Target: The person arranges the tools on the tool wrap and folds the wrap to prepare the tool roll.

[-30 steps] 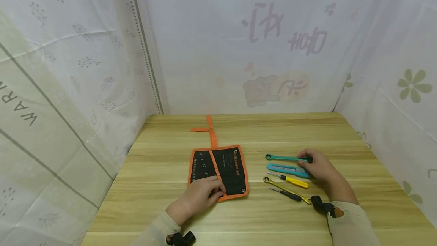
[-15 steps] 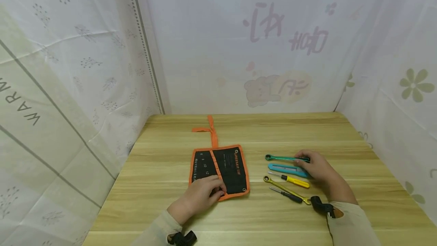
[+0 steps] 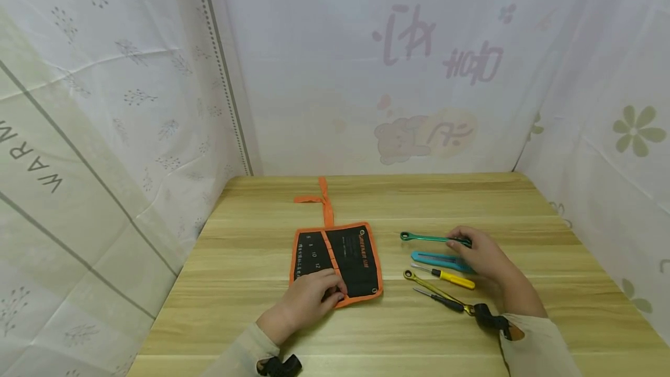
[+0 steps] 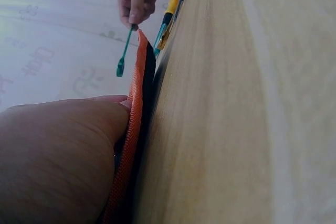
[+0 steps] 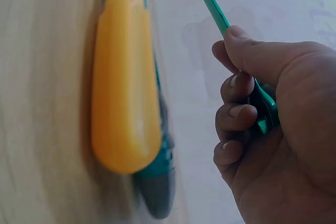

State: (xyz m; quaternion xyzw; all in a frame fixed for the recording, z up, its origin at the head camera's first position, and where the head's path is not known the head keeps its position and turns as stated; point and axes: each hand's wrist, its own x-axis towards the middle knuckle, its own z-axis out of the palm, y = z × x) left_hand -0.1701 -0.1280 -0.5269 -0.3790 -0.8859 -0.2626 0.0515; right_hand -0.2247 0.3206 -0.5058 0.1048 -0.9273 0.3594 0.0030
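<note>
My right hand [image 3: 477,252] grips a green ratcheting wrench [image 3: 426,237] by one end, its ring end pointing left. In the right wrist view thumb and fingers wrap the wrench [image 5: 212,6], which is off the table. My left hand [image 3: 313,297] lies over the lower left of a black tool pouch [image 3: 356,260] with orange trim and pinches its near edge. In the left wrist view the hand [image 4: 58,150] meets the pouch's orange edge [image 4: 137,87]; its fingertips are mostly hidden.
Right of the pouch lie a teal utility knife [image 3: 434,259], a yellow-handled screwdriver [image 3: 456,279], a gold ratcheting wrench [image 3: 426,284] and a black-handled screwdriver [image 3: 445,301]. An orange strap [image 3: 328,211] runs from the pouch toward the back. Patterned curtains [image 3: 324,74] surround the wooden table [image 3: 251,208].
The green wrench has risen off the table and shifted slightly left and away in my right hand. My left hand has stayed at the pouch.
</note>
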